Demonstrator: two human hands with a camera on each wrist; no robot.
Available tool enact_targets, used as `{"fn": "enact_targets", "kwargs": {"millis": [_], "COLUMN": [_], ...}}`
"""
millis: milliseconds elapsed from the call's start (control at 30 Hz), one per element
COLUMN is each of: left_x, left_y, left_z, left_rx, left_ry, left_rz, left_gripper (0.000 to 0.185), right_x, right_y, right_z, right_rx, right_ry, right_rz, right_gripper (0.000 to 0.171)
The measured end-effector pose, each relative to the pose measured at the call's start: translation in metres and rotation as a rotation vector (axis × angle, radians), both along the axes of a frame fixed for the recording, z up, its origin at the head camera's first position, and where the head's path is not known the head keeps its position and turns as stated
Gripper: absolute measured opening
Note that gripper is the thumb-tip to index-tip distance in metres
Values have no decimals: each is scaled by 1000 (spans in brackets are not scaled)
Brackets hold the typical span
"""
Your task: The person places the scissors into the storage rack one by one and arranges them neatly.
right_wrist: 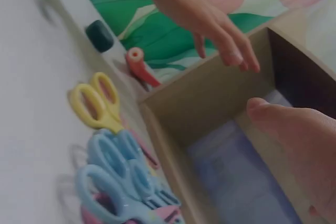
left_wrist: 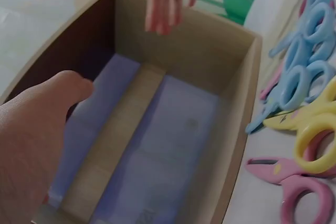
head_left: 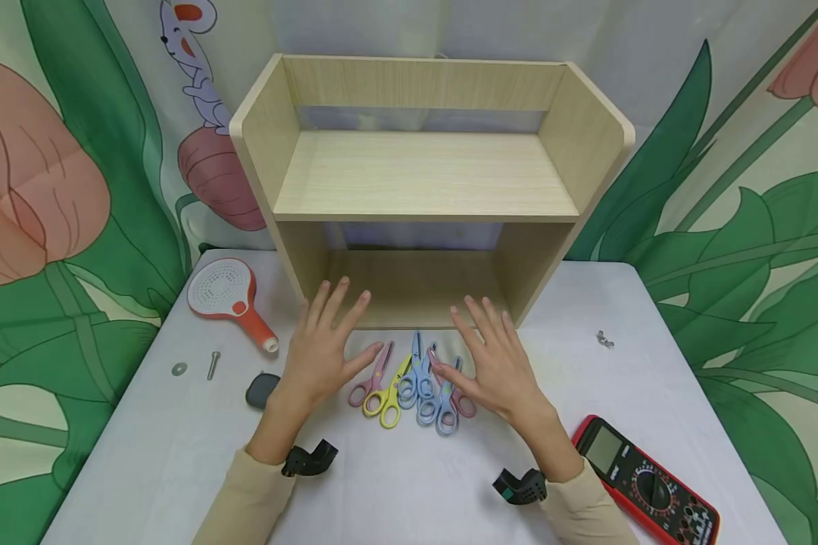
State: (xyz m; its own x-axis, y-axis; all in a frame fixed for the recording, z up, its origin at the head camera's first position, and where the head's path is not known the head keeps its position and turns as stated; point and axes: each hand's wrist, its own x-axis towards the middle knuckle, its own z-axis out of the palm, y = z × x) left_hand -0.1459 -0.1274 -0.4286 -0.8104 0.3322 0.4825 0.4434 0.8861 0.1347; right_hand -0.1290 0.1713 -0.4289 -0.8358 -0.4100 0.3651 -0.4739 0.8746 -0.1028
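Observation:
Several small scissors lie side by side on the white table (head_left: 177,454): a pink pair (head_left: 371,378), a yellow pair (head_left: 385,401) and blue pairs (head_left: 419,375). Both hands are spread flat, fingers straight, in front of a light wooden shelf unit (head_left: 423,178). My left hand (head_left: 323,344) is just left of the pink pair, and my right hand (head_left: 497,363) partly covers the right-hand scissors. Neither hand holds anything. The left wrist view shows the shelf's lower bay (left_wrist: 157,129) with the scissors (left_wrist: 310,145) to its right. The right wrist view shows yellow scissors (right_wrist: 94,103) and blue scissors (right_wrist: 115,166).
An orange and white shower head (head_left: 228,291) lies at the left by the shelf. A washer (head_left: 179,369), a bolt (head_left: 213,365) and a dark grey object (head_left: 262,390) are near it. A wing nut (head_left: 604,340) and a red multimeter (head_left: 644,477) lie at the right.

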Motion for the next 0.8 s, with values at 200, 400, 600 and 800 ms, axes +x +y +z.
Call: {"fn": "enact_targets", "kwargs": {"millis": [200, 400, 600, 800], "left_x": [-12, -19, -25, -27], "left_y": [-7, -11, -15, -19], "left_z": [2, -2, -5, -7], "left_rx": [217, 387, 519, 649], "left_ry": [133, 203, 251, 250], "left_rz": [35, 80, 117, 162], "left_gripper": [71, 68, 66, 68], "right_x": [6, 16, 26, 37], "right_y": [-2, -3, -4, -11], "right_z": [-7, -21, -33, -44], "right_rx": [-64, -69, -34, 34], "right_ry": [-72, -109, -89, -102], "right_rz": [-25, -47, -61, -94], "right_gripper": [98, 94, 76, 67]}}
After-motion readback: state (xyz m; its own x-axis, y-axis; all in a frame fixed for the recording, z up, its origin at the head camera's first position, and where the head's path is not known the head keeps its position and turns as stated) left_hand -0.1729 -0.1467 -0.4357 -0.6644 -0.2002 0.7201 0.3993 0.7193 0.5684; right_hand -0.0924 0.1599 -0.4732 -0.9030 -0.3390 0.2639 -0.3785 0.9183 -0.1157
